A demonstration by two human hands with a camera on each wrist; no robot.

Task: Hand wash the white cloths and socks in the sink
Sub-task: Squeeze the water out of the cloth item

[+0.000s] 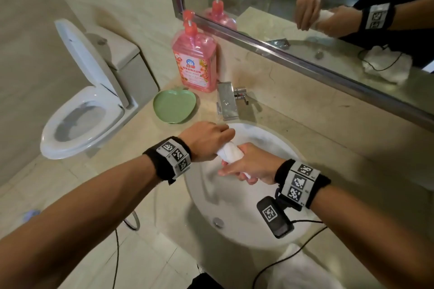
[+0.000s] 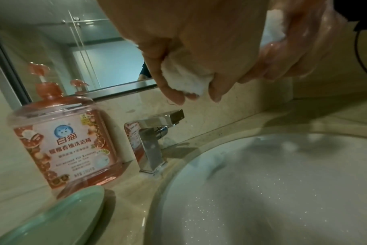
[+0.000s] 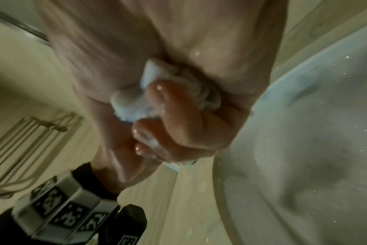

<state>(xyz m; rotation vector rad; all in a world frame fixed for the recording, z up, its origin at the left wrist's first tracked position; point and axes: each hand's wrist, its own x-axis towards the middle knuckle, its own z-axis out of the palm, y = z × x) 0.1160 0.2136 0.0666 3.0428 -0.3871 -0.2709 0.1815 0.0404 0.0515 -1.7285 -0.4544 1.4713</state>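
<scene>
Both hands hold one rolled white cloth (image 1: 231, 153) above the far part of the white sink (image 1: 237, 213). My left hand (image 1: 206, 139) grips its left end from above; in the left wrist view the cloth (image 2: 186, 79) bulges out between the curled fingers. My right hand (image 1: 249, 166) wraps its right end, wet and soapy, and the cloth (image 3: 130, 104) shows bunched in the fist in the right wrist view. A second white cloth (image 1: 303, 270) lies on the counter at the sink's near right edge.
A pink soap pump bottle (image 1: 196, 63) and a green apple-shaped dish (image 1: 175, 107) stand on the counter left of the chrome faucet (image 1: 229, 101). A mirror (image 1: 328, 7) runs along the back wall. An open toilet (image 1: 82, 105) is at the left. Black cables cross the near counter.
</scene>
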